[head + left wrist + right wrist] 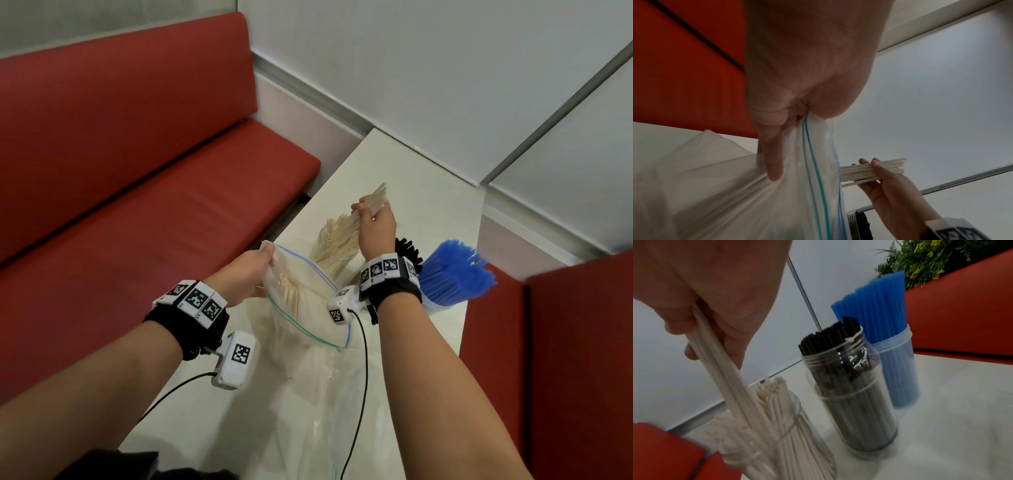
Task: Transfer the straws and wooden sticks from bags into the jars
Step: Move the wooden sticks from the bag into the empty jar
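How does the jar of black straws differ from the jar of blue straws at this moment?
The jar of black straws is clear glass-like with dark contents; the jar of blue straws looks frosted and tinted blue. The black straws poke only slightly above their rim, while the blue straws rise far above theirs. The black jar stands nearer the right hand than the blue jar. Both stand upright on the white table, lidless and full.

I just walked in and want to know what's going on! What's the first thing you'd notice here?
The right hand grips a bundle of pale sticks, their lower ends going into a clear jar already crowded with the same sticks, at the table's far side. Next to it, bright blue straws fan out of another jar, with black straws in a third between them. Nearer, the left hand pinches open the rim of a zip bag with more sticks inside.
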Available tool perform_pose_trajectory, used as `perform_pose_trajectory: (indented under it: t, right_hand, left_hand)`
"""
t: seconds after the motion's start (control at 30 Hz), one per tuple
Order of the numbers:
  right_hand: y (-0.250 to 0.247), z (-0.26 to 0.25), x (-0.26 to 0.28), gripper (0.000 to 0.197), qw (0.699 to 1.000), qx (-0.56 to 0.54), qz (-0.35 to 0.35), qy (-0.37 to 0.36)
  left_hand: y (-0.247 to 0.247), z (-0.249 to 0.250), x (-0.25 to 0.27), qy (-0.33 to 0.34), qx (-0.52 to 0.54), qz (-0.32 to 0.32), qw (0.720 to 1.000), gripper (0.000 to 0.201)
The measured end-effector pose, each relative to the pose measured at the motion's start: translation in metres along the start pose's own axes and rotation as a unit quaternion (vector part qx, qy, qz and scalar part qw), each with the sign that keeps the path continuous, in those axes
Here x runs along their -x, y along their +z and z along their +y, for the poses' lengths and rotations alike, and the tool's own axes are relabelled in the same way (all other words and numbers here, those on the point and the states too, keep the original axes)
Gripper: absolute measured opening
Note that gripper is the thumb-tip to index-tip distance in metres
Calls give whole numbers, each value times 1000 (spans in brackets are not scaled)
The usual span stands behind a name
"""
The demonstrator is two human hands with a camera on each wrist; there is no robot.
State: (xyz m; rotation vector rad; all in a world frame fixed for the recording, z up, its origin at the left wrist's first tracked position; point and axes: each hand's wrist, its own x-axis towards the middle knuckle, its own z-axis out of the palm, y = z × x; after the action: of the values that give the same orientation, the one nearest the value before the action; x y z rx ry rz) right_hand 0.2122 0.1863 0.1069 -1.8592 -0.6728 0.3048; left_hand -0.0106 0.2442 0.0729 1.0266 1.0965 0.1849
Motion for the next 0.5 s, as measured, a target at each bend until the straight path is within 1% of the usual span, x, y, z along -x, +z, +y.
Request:
perform_pose_trajectory:
  t: [0.1,0.2,0.27,0.33,0.37,0.43,0.5]
  right_hand:
    - [10,22,-2,8,999,14,-12,26]
    - [15,36,-1,14,997,35,-30,56]
    - [14,36,-2,14,996,54,-39,54]
    - [13,27,-6,11,998,55,-31,24]
    - [12,20,-8,12,999,42,-19,-2]
    - [12,6,-15,16,998,6,9,-65]
    - [15,-2,-20,22,992,20,30,-120]
  left_hand:
    - [0,0,-5,-1,5,-1,1000,56]
    - [0,-1,-9,0,5,-2,1000,54]
    - [0,-1,-13,-2,4,0,1000,52]
    - [1,-1,-16,-5,0,0,1000,53]
    - [1,-1,-18,-6,-2,-1,1000,54]
    - [1,-2,-21,-8,-3,1,1000,55]
    - [0,-2,-24,-9,-3,2,1000,55]
